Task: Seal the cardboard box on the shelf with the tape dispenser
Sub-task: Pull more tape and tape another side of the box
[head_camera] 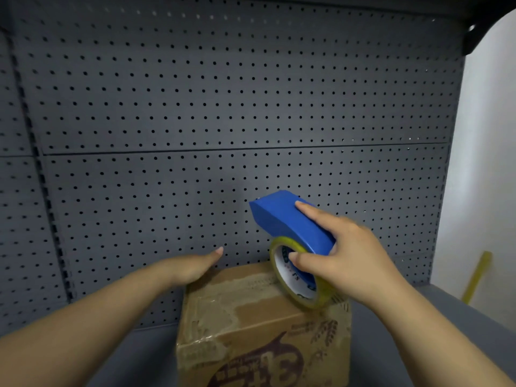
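Right hand (351, 255) is sitting at center-right of the frame, clamping the blue tape dispenser (290, 222) w/ fingers over its top & thumb hooking into the core of the tape roll (298, 275), so the grip is closed tight on the tool. Dispenser body is tilting up & away toward the upper left of the hand, w/ the yellowish roll hanging under it, lower edge of the roll touching the top of the cardboard box (262, 331) near the box's right rear area. Box is sitting at bottom center of the frame on the gray shelf (435, 317), its top already showing patchy clear tape & torn paper spots, dark printed graphic on the front face. Left hand (192, 266) is coming in from the lower left, fingers together & stretched flat, palm edge resting against the box's upper-left rear corner; it isn't gripping anything, just lying open vs. the cardboard. The two hands are apart, box top lying between them. Gray pegboard panel (223, 107) is filling most of the bkgd behind the box. At the right edge a white wall (488, 163) is showing, w/ a yellow strip (477, 277) leaning low beside it.
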Available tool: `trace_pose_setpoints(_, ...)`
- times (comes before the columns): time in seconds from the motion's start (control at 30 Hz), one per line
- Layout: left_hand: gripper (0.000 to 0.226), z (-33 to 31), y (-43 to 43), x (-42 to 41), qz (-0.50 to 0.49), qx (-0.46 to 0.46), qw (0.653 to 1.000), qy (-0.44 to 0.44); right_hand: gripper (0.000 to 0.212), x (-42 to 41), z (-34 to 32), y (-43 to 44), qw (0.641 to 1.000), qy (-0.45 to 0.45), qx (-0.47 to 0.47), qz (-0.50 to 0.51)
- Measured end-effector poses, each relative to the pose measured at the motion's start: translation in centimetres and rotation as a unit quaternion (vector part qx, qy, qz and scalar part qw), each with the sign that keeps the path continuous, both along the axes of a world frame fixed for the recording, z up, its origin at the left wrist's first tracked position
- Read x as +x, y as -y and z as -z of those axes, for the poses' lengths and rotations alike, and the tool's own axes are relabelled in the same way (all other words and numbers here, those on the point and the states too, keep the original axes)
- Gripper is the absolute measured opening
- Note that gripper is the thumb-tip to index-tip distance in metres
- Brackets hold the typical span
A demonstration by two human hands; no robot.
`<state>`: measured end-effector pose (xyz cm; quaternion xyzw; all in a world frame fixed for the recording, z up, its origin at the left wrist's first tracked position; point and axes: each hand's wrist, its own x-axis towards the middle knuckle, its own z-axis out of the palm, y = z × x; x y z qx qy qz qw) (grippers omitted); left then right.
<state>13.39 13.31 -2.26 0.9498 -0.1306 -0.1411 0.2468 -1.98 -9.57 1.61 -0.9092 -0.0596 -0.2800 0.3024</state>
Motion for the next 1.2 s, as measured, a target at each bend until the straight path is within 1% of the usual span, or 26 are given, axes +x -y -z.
trace_pose_setpoints(0.07,0.070,-2.0,1.7,-0.9,-0.024,0.000,0.994,0.107,0.077,0.2,0.2,0.7,0.999,0.028,0.002,-0.015)
trace_pose_setpoints(0.1,0.066,-3.0,2.9,-1.4,-0.038,-0.042,0.988,0.141,0.077,0.2,0.3,1.0,0.999,0.040,0.004,-0.024)
trace_pose_setpoints(0.13,0.062,-4.0,4.2,-1.9,-0.049,-0.121,0.982,0.138,0.078,0.1,0.4,1.4,0.998,0.051,0.008,-0.033)
trace_pose_setpoints(0.17,0.059,-4.7,5.6,-2.4,-0.051,-0.225,0.968,0.099,0.078,0.0,0.5,1.7,0.997,0.060,0.012,-0.040)
trace_pose_setpoints(0.2,0.055,-5.3,6.9,-2.9,-0.044,-0.319,0.946,0.028,0.078,-0.1,0.5,2.2,0.996,0.072,0.014,-0.046)
trace_pose_setpoints(0.23,0.052,-5.8,8.0,-3.5,-0.029,-0.385,0.921,-0.042,0.078,-0.1,0.6,2.7,0.995,0.087,0.015,-0.049)
trace_pose_setpoints(0.27,0.048,-6.1,9.1,-4.0,-0.014,-0.422,0.902,-0.086,0.077,-0.2,0.7,3.2,0.993,0.106,0.013,-0.049)
trace_pose_setpoints(0.3,0.044,-6.4,10.0,-4.6,-0.002,-0.442,0.890,-0.111,0.076,-0.3,0.8,3.7,0.991,0.122,0.009,-0.047)
trace_pose_setpoints(0.37,0.043,-7.0,11.4,-5.6,0.009,-0.467,0.874,-0.134,0.076,-0.6,1.0,4.8,0.988,0.144,0.007,-0.046)
trace_pose_setpoints(0.47,0.057,-7.7,12.7,-6.7,0.015,-0.494,0.856,-0.152,0.078,-1.5,1.4,6.4,0.984,0.173,0.004,-0.046)
trace_pose_setpoints(0.53,0.067,-8.1,13.2,-7.6,0.022,-0.517,0.841,-0.159,0.079,-2.1,1.5,7.4,0.983,0.177,-0.003,-0.046)
trace_pose_setpoints(0.6,0.069,-8.6,13.7,-8.5,0.032,-0.531,0.831,-0.159,0.079,-2.7,1.7,8.4,0.984,0.174,-0.011,-0.048)
trace_pose_setpoints(0.7,0.066,-9.2,14.2,-9.5,0.041,-0.526,0.837,-0.143,0.081,-3.4,2.2,9.7,0.982,0.182,-0.014,-0.050)
trace_pose_setpoints(0.8,0.054,-9.4,15.0,-10.1,0.045,-0.509,0.850,-0.128,0.083,-4.0,2.6,10.7,0.982,0.179,-0.012,-0.049)
trace_pose_setpoints(0.93,0.043,-9.7,16.0,-11.0,0.049,-0.500,0.857,-0.117,0.079,-4.4,2.9,12.1,0.979,0.197,-0.014,-0.043)
trace_pose_setpoints(1.0,0.044,-9.6,16.4,-11.4,0.064,-0.501,0.856,-0.114,0.080,-4.6,3.1,12.7,0.979,0.196,-0.012,-0.048)
trace_pose_setpoints(1.1,0.063,-9.4,16.9,-11.7,0.090,-0.514,0.845,-0.119,0.081,-4.8,3.5,13.6,0.979,0.197,-0.009,-0.050)
trace_pose_setpoints(1.13,0.062,-9.4,17.1,-11.8,0.090,-0.514,0.844,-0.122,0.081,-4.8,3.6,13.9,0.979,0.197,-0.008,-0.049)
trace_pose_setpoints(1.2,0.052,-9.5,17.5,-12.0,0.078,-0.507,0.850,-0.121,0.081,-4.9,3.9,14.3,0.979,0.198,-0.012,-0.045)
